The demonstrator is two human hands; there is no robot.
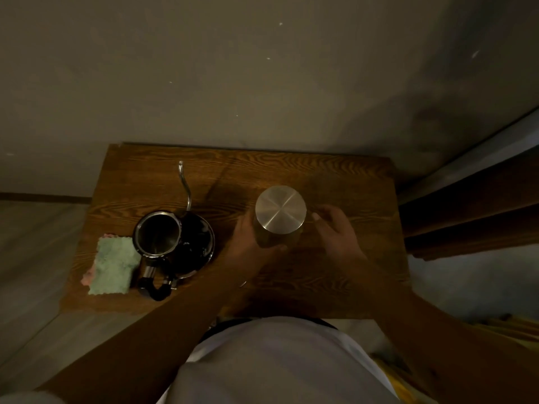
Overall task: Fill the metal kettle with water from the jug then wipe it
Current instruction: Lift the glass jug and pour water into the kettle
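Note:
A metal gooseneck kettle (159, 234) stands open-topped on the left half of the small wooden table (335, 176), its thin spout pointing away and its black handle toward me. The jug (280, 211), with a round brushed-metal lid on top, stands right of the kettle. My left hand (248, 243) wraps the jug's left and front side. My right hand (335, 228) rests against its right side, fingers curled near the lid's rim. A folded green and pink cloth (113, 265) lies left of the kettle.
A dark round lid or saucer (198, 243) lies against the kettle's right side, between kettle and jug. A wall runs behind the table. Dark wooden furniture (466, 205) stands to the right. The floor lies to the left.

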